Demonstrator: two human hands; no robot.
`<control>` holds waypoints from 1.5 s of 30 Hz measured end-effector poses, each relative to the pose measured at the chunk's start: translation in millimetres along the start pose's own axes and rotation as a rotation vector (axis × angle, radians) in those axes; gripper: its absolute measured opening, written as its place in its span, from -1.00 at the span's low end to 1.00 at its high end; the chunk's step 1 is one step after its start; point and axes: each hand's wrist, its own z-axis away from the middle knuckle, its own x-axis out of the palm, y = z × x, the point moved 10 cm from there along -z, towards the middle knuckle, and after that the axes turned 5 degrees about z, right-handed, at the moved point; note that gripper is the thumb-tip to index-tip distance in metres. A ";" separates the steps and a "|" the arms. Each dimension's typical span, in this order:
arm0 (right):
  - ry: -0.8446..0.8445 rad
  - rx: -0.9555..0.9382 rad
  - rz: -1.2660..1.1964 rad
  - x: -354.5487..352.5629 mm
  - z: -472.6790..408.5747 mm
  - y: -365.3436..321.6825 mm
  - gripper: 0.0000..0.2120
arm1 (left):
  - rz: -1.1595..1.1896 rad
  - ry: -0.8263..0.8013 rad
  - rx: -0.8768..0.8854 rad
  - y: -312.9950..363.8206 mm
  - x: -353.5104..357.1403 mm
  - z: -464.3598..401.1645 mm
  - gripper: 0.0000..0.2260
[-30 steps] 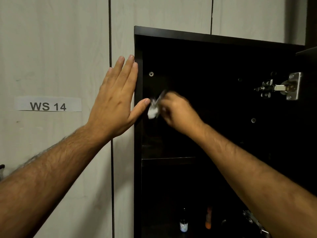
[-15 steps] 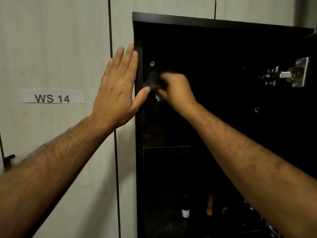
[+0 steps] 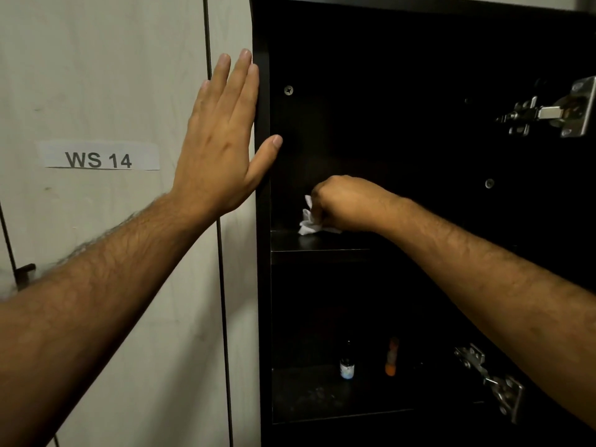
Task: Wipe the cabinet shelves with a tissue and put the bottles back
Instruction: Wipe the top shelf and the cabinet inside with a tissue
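Fingers of the right hand (image 3: 343,201) curl around a crumpled white tissue (image 3: 310,221), pressing it onto the upper shelf (image 3: 322,241) near the left wall of the dark cabinet (image 3: 263,285). The left hand (image 3: 222,140) lies flat, fingers straight, against the cabinet's front edge. Two small bottles (image 3: 347,366) stand on the lower shelf (image 3: 322,395).

The right hand (image 3: 345,201) is covering most of the crumpled white tissue (image 3: 308,222). Darkness is swallowing the black cabinet's (image 3: 263,285) back wall, and the two small bottles (image 3: 347,366) are sitting too dim for labels to be read.
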 end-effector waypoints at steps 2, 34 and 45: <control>-0.022 0.102 0.025 2.9 7.2 22.8 -0.82 | 0.004 0.001 -0.006 -1.4 0.1 -0.3 -0.36; 0.037 0.095 -1.424 4.6 17.6 -47.6 -0.70 | 0.121 0.005 -0.084 -16.5 10.4 9.9 -0.41; 0.347 0.448 -1.664 12.7 6.7 -25.4 -0.68 | 0.057 -0.007 -0.127 -30.7 -3.4 1.8 -0.41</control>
